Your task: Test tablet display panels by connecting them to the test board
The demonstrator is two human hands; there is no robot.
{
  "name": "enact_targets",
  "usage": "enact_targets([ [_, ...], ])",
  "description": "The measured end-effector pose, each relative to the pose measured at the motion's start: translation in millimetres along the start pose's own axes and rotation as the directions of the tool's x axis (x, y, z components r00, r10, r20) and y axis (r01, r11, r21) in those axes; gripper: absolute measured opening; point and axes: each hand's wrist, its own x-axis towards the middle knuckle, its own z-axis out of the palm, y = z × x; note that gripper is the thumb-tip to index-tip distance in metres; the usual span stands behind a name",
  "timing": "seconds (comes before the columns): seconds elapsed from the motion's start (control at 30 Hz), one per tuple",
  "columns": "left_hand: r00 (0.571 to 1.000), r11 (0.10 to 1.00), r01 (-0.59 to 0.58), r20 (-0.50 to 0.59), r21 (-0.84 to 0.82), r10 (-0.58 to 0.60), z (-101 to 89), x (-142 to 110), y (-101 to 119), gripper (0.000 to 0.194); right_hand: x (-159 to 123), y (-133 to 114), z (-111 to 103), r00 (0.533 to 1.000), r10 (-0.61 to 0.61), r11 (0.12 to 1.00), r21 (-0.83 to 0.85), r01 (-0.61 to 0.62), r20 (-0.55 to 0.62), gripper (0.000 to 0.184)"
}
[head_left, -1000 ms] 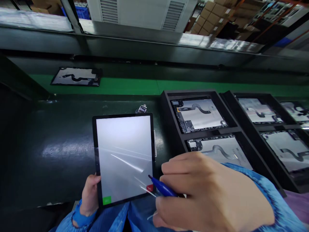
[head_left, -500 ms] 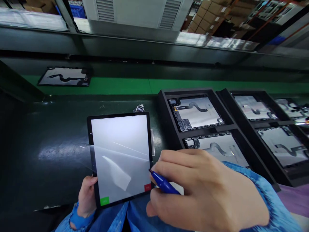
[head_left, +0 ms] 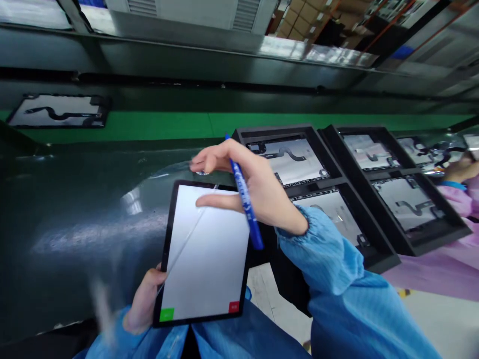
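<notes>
My left hand (head_left: 144, 301) grips the lower left edge of a tablet (head_left: 209, 259), thumb on the front. Its screen is lit pale grey, with a green block at the lower left and a red one at the lower right. Above the tablet's upper end is my right hand (head_left: 258, 187), thumb and fingertips apart. A blue marker pen (head_left: 244, 197) is tucked against this hand, slanting down past the thumb. A clear film (head_left: 132, 199) shows as faint glints left of the tablet and a line across the screen; whether my right fingertips hold it I cannot tell.
Black divided trays (head_left: 339, 172) with several display panels stand to the right. Another panel (head_left: 62, 112) lies at the back left on the green strip (head_left: 160, 122). A co-worker's hand (head_left: 462, 167) and pink sleeve are at the far right.
My right hand has moved up and away from the tablet's lower right side to its upper end. The pen now points upward. The tablet sits slightly further right in view, tilted the other way.
</notes>
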Motion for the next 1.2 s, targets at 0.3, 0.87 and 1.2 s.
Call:
enact_targets([
  [0.3,0.994,0.993,0.108,0.035,-0.048,-0.107,-23.1,2,14,0.011,3,11,3,0.978,-0.085,0.995,-0.039,0.094,0.189,0.051],
  [0.87,0.912,0.948,-0.299,-0.325,-0.105,0.251,20.0,-19,21,0.026,8,35,17,0.99,0.077,0.993,0.08,-0.087,0.117,0.049],
  [1.2,0.654,0.914,-0.308,-0.639,0.264,0.405,54.2,-21,39,0.049,6,41,21,0.975,0.126,0.984,0.1,-0.146,0.183,0.054],
])
